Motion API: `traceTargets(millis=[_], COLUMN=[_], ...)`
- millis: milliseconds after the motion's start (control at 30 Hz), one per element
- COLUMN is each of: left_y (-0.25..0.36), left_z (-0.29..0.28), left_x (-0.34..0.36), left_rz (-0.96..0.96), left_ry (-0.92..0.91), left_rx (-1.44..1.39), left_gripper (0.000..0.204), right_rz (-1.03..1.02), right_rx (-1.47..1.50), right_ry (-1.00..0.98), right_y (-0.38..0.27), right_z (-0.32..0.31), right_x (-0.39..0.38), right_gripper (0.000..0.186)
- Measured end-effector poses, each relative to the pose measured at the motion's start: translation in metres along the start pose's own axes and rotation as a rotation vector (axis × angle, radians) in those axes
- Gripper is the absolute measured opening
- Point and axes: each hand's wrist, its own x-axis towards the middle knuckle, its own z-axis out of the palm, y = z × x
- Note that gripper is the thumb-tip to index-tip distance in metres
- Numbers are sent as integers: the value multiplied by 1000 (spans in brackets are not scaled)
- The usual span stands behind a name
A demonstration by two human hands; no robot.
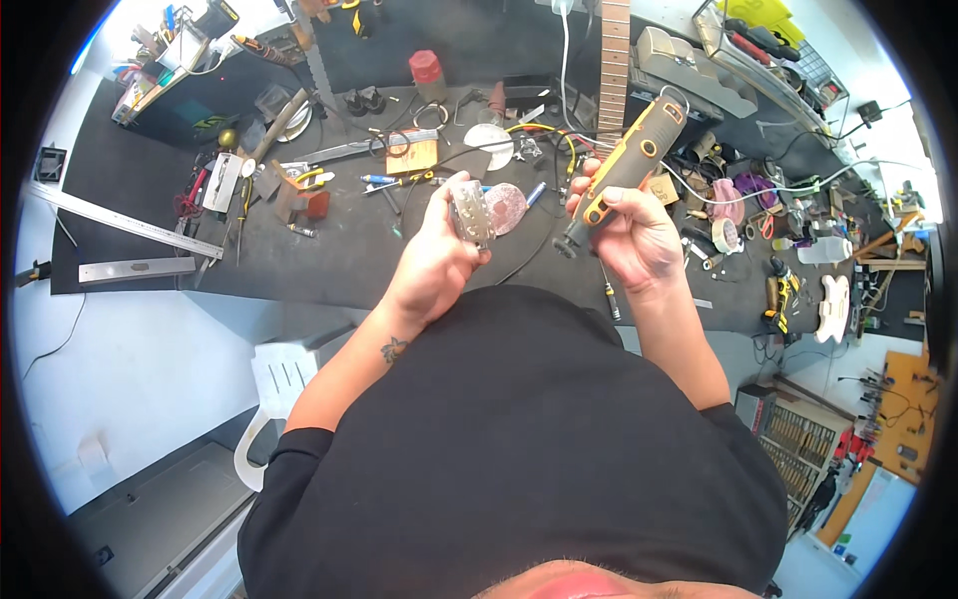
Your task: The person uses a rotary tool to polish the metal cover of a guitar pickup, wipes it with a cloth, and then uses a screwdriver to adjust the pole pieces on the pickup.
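Grey with yellow-orange trim, the slim power tool [640, 155] is gripped in your right hand [642, 245], slanting over the worktop [344, 250] toward its near edge, its dark round tip lowest. Your left hand [437, 248] pinches a dull grey, pale-speckled piece [469, 215] above that same edge.

Head view, facing down past my chest [519, 429]
My left hand [434, 262] and right hand [647, 245] near, bench [349, 230] beyond; edges perhaps too bent to judge.
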Motion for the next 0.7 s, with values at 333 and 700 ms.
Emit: traceTargets(millis=[333,700], left_y=[-2,-2], left_z=[12,7], left_x=[1,5], left_rz=[-16,-70], left_ry=[-69,-9], left_rx=[91,-36], left_gripper=[113,98], right_rz=[-79,4], right_rx=[-246,-86], right_ry=[-63,-111], right_y=[2,-8], right_z=[5,6], right_x=[-3,6], right_gripper=[68,75])
